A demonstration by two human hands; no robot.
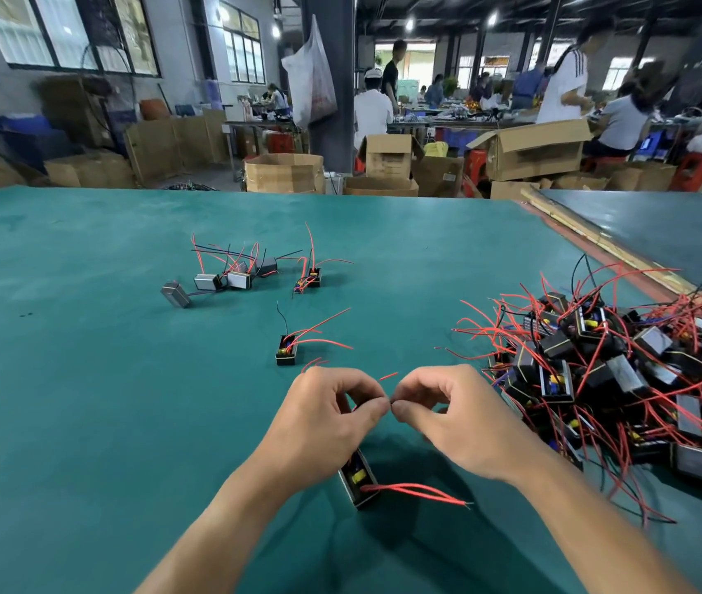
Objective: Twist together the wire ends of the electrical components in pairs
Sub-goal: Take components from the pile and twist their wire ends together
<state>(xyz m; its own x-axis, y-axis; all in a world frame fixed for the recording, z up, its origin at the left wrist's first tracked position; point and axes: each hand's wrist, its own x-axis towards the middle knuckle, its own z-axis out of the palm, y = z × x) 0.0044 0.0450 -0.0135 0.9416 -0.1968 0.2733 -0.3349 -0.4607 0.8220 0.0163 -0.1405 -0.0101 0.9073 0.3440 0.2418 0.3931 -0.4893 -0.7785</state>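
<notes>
My left hand (332, 415) and my right hand (454, 415) meet fingertip to fingertip above the green table (83, 379), each pinching thin red wire ends (388, 376) between thumb and forefinger. Under my left hand hangs a small black boxed component (358, 480) with a yellow part inside; two red leads (422, 494) trail from it to the right. Another black component (286, 350) with red and black leads lies just beyond my hands.
A big heap of black components with tangled red wires (623, 370) fills the right side. A cluster of silver-cased components (220, 278) and one more black component (309, 278) lie farther back. Cardboard boxes (285, 171) and seated people are beyond the table edge.
</notes>
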